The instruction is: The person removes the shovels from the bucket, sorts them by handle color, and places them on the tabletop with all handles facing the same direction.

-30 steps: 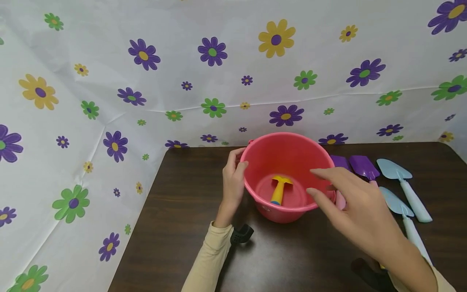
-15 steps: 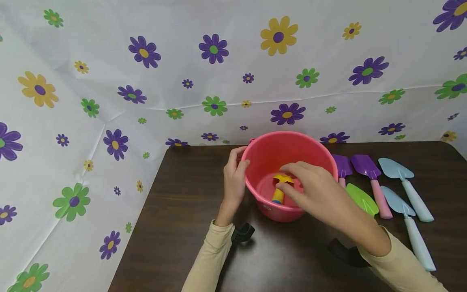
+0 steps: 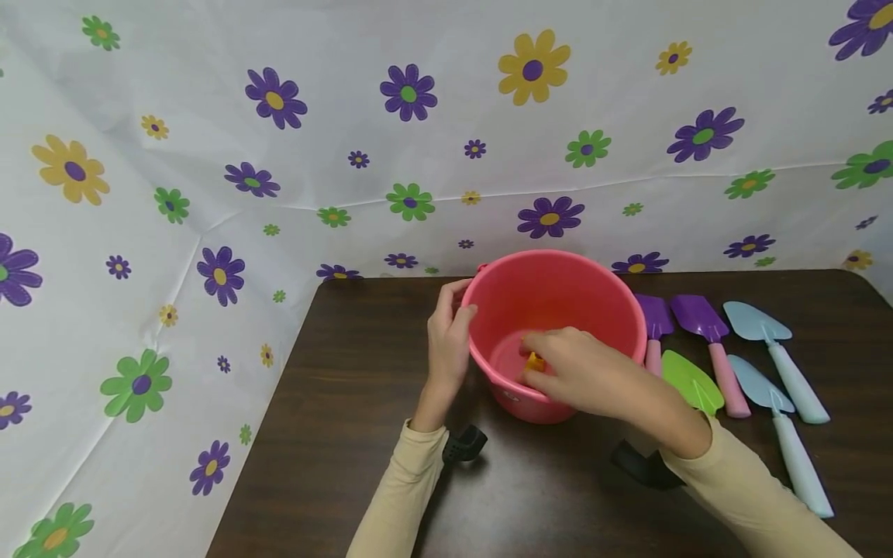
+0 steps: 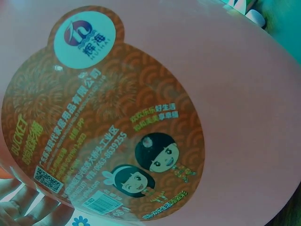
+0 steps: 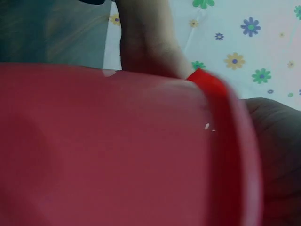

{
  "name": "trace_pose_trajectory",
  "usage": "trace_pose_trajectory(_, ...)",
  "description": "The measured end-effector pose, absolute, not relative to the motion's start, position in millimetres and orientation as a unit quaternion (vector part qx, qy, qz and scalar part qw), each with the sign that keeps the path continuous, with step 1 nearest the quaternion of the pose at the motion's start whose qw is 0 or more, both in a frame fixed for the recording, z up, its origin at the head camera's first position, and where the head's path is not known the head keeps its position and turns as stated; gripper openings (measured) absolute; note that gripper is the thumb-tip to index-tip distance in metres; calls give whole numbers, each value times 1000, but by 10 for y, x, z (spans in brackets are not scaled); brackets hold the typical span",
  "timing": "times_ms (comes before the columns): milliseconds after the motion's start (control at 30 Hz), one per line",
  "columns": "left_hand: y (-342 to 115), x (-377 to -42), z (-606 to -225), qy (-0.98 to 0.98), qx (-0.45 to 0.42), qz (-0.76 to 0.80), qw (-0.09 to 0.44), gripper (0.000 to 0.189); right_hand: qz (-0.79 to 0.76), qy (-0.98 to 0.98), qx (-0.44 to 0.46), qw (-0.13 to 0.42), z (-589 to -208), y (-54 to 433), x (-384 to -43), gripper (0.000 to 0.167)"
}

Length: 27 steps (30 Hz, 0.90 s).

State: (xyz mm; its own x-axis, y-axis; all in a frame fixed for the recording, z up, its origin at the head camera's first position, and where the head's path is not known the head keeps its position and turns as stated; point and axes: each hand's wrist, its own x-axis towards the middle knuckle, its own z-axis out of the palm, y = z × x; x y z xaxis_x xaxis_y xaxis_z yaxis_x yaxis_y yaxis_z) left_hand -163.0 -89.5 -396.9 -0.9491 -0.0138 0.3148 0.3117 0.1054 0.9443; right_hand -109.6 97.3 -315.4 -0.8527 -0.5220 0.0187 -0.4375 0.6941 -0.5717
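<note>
A pink bucket (image 3: pixel 558 287) stands upright on the dark table. My left hand (image 3: pixel 448 341) grips its left rim, thumb over the edge and fingers along the outside. The bucket's printed label (image 4: pixel 103 132) fills much of the left wrist view, with several fingertips (image 4: pixel 35 207) below it. Inside the bucket, my right hand (image 3: pixel 586 376) has thumb and fingers curled around a yellow toy rake (image 3: pixel 535 363). Only a small part of the rake shows between them; its handle is hidden. The bucket's outer wall (image 5: pixel 117 150) blocks most of the right wrist view.
Right of the bucket lie two purple shovels (image 3: pixel 700 316) with pink handles, a green trowel (image 3: pixel 692 381) partly hidden by the right arm, and two light blue trowels (image 3: pixel 756 321). A flowered white sheet (image 3: pixel 453 116) hangs behind the table.
My right hand has moved left and down from beside the bucket's right rim into it, and its fingers have closed around the yellow rake. The left hand has stayed on the rim.
</note>
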Motion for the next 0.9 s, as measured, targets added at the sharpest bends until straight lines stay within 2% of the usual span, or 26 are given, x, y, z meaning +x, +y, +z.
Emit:
trace_pose_trajectory(400, -877, -1625, -3981, -730, -105, -665, 120, 37, -290, 915, -258, 105, -3259, 897, -1235, 25)
trace_pose_trajectory(667, -877, -1627, -3973, -731, -105, -663, 122, 38, -286, 914, -227, 175, -3307, 875, -1316, 22)
trace_pose_trajectory(767, -879, -1628, -3974, -733, -103, -661, 120, 39, -274, 913, -230, 194, -3509, 908, -1425, 19)
trace_pose_trajectory(900, -883, -1631, -3969, -734, -102, -660, 124, 39, -248, 918, -232, 207, -3982, 991, -1649, 24)
